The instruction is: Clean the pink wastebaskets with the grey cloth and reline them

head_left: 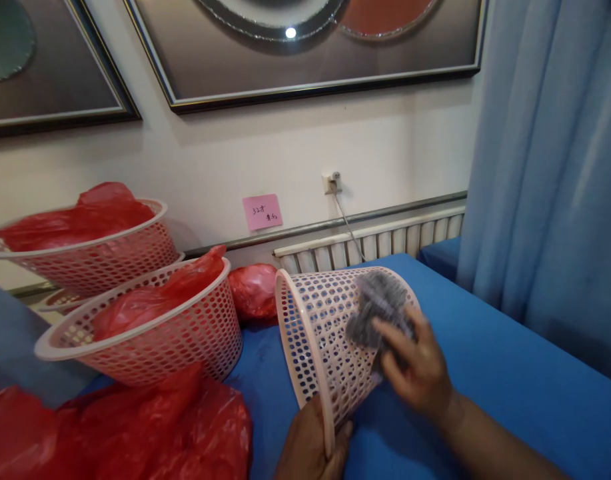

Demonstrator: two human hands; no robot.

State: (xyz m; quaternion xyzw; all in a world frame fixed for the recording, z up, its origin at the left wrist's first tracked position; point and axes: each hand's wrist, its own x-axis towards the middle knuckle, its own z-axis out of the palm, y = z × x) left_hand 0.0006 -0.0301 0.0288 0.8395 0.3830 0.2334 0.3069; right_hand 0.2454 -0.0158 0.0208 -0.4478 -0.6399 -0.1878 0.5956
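A pale pink plastic basket (pixel 330 333) with round and oval holes lies tipped on its side over the blue surface, its open rim facing left. My left hand (pixel 312 443) grips the lower part of that rim, fingers partly hidden inside. Against the basket's outer wall, near its base end, my right hand (pixel 418 357) presses a grey cloth (pixel 378 307). The cloth is bunched and slightly blurred, with the fingers bent over it.
To the left stand two pink baskets, a nearer one (pixel 230 333) and a farther one (pixel 168 247), both holding red plastic bags. More red plastic (pixel 185 427) lies in front, and a red bundle (pixel 255 290) sits behind. A radiator (pixel 385 240) and blue curtain (pixel 550 167) border the blue bed (pixel 505 373).
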